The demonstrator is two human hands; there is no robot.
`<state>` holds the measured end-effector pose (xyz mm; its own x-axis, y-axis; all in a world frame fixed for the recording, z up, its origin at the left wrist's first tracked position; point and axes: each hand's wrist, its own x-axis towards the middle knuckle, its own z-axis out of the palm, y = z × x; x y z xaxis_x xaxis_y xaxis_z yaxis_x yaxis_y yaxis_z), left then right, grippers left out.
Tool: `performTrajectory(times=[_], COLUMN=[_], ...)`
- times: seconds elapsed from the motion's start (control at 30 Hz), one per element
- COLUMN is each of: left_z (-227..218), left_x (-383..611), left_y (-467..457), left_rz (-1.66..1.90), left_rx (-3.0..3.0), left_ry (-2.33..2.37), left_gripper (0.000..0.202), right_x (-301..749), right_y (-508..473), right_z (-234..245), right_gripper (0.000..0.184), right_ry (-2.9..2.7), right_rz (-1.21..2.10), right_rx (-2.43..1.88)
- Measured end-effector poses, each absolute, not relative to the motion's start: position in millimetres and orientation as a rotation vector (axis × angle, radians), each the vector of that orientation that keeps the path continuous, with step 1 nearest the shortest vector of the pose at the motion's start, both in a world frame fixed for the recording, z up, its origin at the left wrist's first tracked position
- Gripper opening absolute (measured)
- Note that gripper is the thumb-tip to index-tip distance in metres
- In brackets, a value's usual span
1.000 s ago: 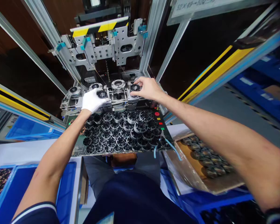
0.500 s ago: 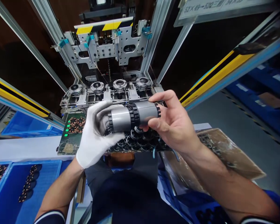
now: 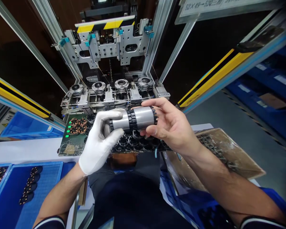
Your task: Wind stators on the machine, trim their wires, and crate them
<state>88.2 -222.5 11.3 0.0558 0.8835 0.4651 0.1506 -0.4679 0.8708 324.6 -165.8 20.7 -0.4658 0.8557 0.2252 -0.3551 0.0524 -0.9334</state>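
Observation:
Two silver stator cores with black toothed end rings are held end to end in front of me. My left hand (image 3: pixel 97 140), in a white glove, is closed around the left stator core (image 3: pixel 120 124), thumb below and fingers above. The bare right hand (image 3: pixel 170 122) grips the right stator core (image 3: pixel 144 116) between its fingers on top and its thumb underneath. The black rings of the two cores touch in the middle. Below them, several more stator cores (image 3: pixel 125 141) stand packed on the green board (image 3: pixel 71 149), partly hidden by my hands.
Copper-wound stators (image 3: pixel 78 126) lie at the board's left. Behind is a winding machine with several round fixtures (image 3: pixel 121 85) in a row. A blue bin (image 3: pixel 50 184) with wound parts sits lower left. A cardboard sheet (image 3: pixel 245 159) with black rings lies right. Yellow-edged posts flank the machine.
Both hands and the two cores have moved slightly left. The left glove now wraps the left core more closely, and the right fingers have shifted over the right core.

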Motion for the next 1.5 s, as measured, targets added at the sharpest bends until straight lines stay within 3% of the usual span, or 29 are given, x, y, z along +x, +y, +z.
performTrajectory(times=[0.1,0.3,0.5,0.67,0.83,1.0,1.2,1.37,1.5], left_z=[11.9,29.3,49.9,32.2,2.8,2.8,14.4,16.6,14.9], left_x=[86.8,73.8,69.6,79.1,77.0,69.0,77.7,76.5,72.8], left_y=[-212.8,-159.3,-37.3,67.9,113.1,131.8,144.0,167.5,181.9], left_rz=[1.434,1.302,1.136,0.686,0.543,0.376,0.096,0.053,0.104], left_rx=[1.728,1.949,2.478,2.363,2.298,2.389,2.463,2.410,2.420], left_ry=[1.088,1.154,1.403,1.798,1.884,1.848,1.839,1.838,1.682], left_gripper=[0.030,0.057,0.053,0.080,0.068,0.069,0.069,0.069,0.058], right_x=[322.4,342.1,371.4,377.0,382.1,390.7,388.6,384.0,379.5], right_y=[-159.6,-113.0,0.9,98.4,154.2,194.2,233.7,254.8,261.1], right_z=[21.2,36.8,52.8,30.7,-8.7,-26.9,-22.4,-8.9,1.5], right_gripper=[0.056,0.056,0.052,0.053,0.066,0.056,0.046,0.052,0.046], right_ry=[-1.406,-1.636,-1.952,-2.216,-2.302,-2.288,-2.489,-2.608,-2.664], right_rz=[1.533,1.279,0.556,0.143,0.177,0.361,0.327,0.354,0.366], right_rx=[-0.585,-0.697,-0.995,-1.358,-1.556,-1.369,-1.218,-1.232,-1.331])
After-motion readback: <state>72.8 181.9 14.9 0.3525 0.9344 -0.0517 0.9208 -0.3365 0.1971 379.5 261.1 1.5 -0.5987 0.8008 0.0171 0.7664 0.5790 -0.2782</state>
